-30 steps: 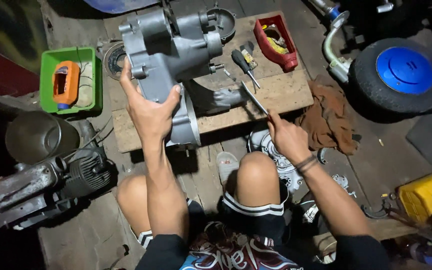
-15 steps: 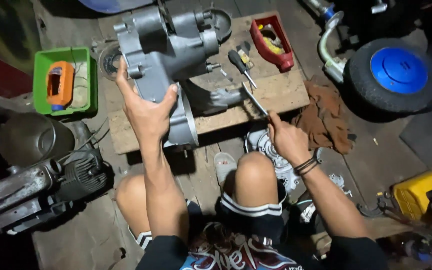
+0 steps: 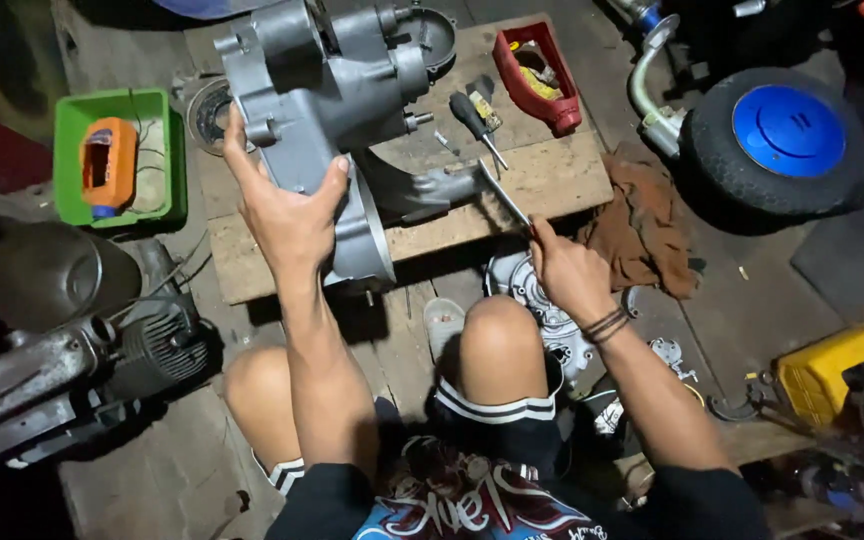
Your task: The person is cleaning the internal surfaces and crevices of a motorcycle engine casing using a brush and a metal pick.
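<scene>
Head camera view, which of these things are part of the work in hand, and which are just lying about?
In hand:
- grey engine casing, steadied by the left hand
- thin metal tool, held by the right hand, tip at the casing
- wooden board under the casing

Lying about:
- green tray holding an orange bottle
- red tray
- black-handled screwdriver
- brown rag
- blue-hubbed wheel
- yellow container

I lose the grey cast-metal engine casing (image 3: 322, 110) at the top edge, long metal tool's (image 3: 504, 196) handle buried in my right hand (image 3: 567, 275), red tray's (image 3: 542, 82) contents too small to tell
</scene>
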